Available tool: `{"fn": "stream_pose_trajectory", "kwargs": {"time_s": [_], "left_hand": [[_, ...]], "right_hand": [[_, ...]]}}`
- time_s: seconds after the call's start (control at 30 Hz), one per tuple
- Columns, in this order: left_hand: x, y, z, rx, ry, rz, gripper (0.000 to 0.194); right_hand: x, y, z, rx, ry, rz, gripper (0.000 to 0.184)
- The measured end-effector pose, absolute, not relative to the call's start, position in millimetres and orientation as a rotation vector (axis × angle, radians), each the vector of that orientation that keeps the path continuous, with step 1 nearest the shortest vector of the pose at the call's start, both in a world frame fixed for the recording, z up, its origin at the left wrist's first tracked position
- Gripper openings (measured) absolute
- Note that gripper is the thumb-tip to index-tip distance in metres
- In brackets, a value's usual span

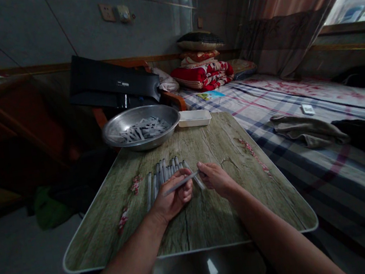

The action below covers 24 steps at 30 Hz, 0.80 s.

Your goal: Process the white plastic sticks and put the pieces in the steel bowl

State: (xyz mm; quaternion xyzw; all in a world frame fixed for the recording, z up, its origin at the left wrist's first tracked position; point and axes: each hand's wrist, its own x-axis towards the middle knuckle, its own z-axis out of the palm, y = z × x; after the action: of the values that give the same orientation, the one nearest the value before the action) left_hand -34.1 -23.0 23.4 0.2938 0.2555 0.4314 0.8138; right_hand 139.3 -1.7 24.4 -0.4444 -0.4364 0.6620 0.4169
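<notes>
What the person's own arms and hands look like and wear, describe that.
Both forearms are bare, with no sleeves in view. The left hand and right hand are ungloved, and no watch shows. Rings: too dim to tell.

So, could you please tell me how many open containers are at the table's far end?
2: the metal basin beyond the pen-like sticks, and the white tray just right of it. Others may hide behind them.

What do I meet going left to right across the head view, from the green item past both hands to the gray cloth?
Green item → left-side pink flower prints → left hand → right hand → right-side pink flower print → gray cloth.
</notes>
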Motion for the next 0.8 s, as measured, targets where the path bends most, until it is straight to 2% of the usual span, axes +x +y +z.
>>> {"fn": "stream_pose_trajectory", "kwargs": {"time_s": [0.23,0.53,0.8], "left_hand": [[-26.5,-29.2,23.7,0.916,0.628,1.118,0.033],[-22.4,-28.1,20.7,1.167,0.799,1.253,0.024],[-21.0,-19.3,12.4,0.775,0.916,1.456,0.038]], "right_hand": [[138.2,-0.5,22.5,-1.191,-1.01,1.579,0.051],[139.9,0.1,18.9,-1.164,-0.889,1.675,0.047],[125.6,-4.1,18.3,-1.085,-1.003,1.621,0.044]]}}
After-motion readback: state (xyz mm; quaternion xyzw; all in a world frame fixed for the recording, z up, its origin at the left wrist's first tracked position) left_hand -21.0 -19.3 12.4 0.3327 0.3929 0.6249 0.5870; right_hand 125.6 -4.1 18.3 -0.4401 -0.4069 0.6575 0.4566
